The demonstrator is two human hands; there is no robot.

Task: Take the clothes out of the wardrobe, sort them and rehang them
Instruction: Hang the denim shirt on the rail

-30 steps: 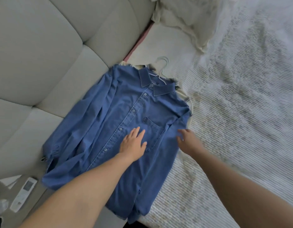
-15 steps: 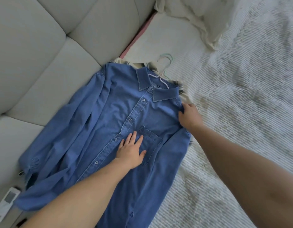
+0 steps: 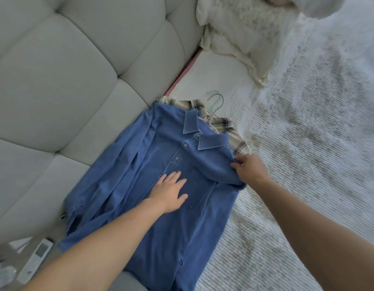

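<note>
Pinching the shoulder seam, the right hand [image 3: 248,171] lifts a fold of the blue denim shirt [image 3: 161,217], fingers curled on the cloth; the left hand [image 3: 168,194] lies flat on the shirt front, fingers straight. Shirt spread on the striped bedspread [image 3: 297,164], against a padded headboard [image 3: 66,80]. Beneath its collar: a plaid shirt [image 3: 236,139], then pale hanger hooks [image 3: 216,101]. Farthest, a cream pillow [image 3: 240,34].

From my end the light is soft, even daylight with only faint shadows — brightest, nearly washed out, toward the upper right — while wide-angle bending and slight blur smear the edges.
</note>
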